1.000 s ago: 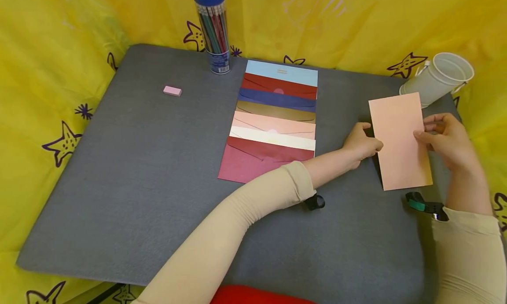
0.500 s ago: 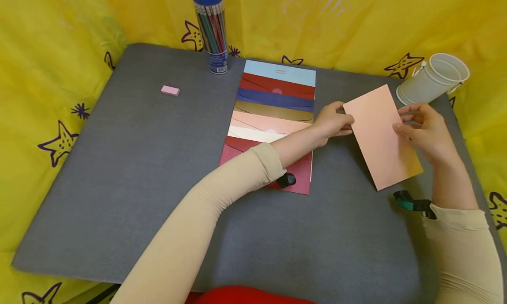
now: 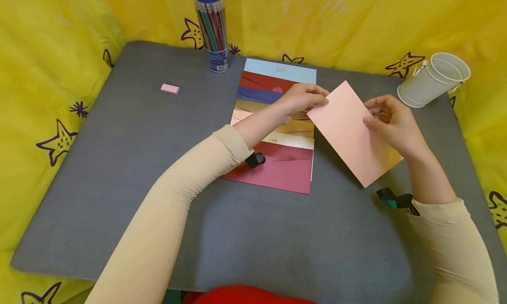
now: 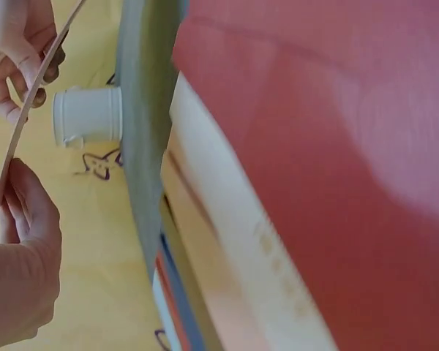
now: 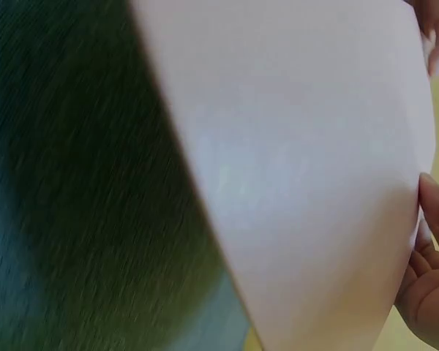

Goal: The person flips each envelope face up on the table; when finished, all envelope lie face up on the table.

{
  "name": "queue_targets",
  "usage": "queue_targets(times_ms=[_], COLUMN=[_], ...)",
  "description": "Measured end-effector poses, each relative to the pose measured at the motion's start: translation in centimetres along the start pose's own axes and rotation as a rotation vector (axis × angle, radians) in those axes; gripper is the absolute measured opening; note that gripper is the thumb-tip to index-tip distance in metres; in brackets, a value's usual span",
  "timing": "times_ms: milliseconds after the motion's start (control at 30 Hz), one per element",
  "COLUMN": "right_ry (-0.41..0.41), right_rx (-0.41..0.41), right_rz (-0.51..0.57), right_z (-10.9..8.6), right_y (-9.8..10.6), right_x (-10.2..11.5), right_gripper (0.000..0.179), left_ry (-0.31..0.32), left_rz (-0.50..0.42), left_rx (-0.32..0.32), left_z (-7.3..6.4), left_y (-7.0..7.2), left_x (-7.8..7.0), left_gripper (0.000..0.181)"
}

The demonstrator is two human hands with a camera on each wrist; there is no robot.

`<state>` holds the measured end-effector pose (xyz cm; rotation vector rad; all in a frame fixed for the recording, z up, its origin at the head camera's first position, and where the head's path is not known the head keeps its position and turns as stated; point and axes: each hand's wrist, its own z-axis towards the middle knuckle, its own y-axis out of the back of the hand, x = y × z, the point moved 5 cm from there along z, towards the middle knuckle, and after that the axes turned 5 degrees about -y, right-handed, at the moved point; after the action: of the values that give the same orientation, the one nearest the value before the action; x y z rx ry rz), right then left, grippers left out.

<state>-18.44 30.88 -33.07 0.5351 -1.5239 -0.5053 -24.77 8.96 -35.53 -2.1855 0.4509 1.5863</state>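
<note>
A pink envelope (image 3: pixel 352 132), its plain side showing, is held up tilted over the right half of the table. My left hand (image 3: pixel 303 100) pinches its upper left corner, thumb on the near face. On the longer right edge, my right hand (image 3: pixel 390 123) grips it between thumb and fingers. Below my left arm lies an overlapping column of envelopes: a maroon one (image 3: pixel 285 170) nearest, a light blue one (image 3: pixel 293 68) farthest, with cream, pink, gold, blue and red between. My left hand and forearm cover part of the column. In the left wrist view the held envelope (image 4: pixel 31 99) appears edge-on.
A white metal pail (image 3: pixel 425 86) stands at the back right corner. At the back edge is a clear tube of pencils (image 3: pixel 214 29) with a blue lid. A pink eraser (image 3: pixel 170 89) lies on the grey table (image 3: pixel 111 172), which yellow patterned cloth (image 3: pixel 364 27) surrounds.
Both hands have moved left with the pink envelope, toward the column. It has turned counterclockwise from nearly upright to slanted. My left hand now overlaps the column.
</note>
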Motion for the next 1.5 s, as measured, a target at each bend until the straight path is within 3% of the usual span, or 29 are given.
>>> queue_targets(times_ms=[300,500,667,800,1033,1267,1500], right_ry=[0.068,0.028,-0.034,-0.088,-0.132,-0.155,-0.165], right_rx=[-0.003,-0.001,-0.012,-0.017,0.094,0.213,0.286], right_rz=[-0.005,-0.037,0.005,0.091,0.467,0.499,0.650], right_z=[0.2,0.4,0.6,0.6,0.6,0.6,0.5], right_y=[-2.2,-2.4,-1.9,-1.5,-2.1,-3.5,-4.4], right_x=[2.7,2.8,1.9,1.0,-0.1,-0.2,0.5], right_gripper=[0.027,0.028,0.029,0.030,0.027,0.013,0.014], left_ry=[0.020,-0.020,-0.042,-0.046,-0.042,-0.083,-0.114], left_rz=[0.093,0.123,0.102,0.050,-0.046,-0.147,-0.107], left_rx=[0.078,0.056,0.001,-0.057,-0.153,-0.179,-0.174], left_z=[-1.3,-2.5,-3.1,-3.5,-4.2,-5.0,-5.9], left_y=[2.5,4.5,6.5,8.3,11.0,12.6,14.0], left_x=[-0.6,-1.0,-1.5,-1.7,-2.0,-2.1,-1.6], left_gripper=[0.029,0.027,0.021,0.017,0.015,0.014,0.006])
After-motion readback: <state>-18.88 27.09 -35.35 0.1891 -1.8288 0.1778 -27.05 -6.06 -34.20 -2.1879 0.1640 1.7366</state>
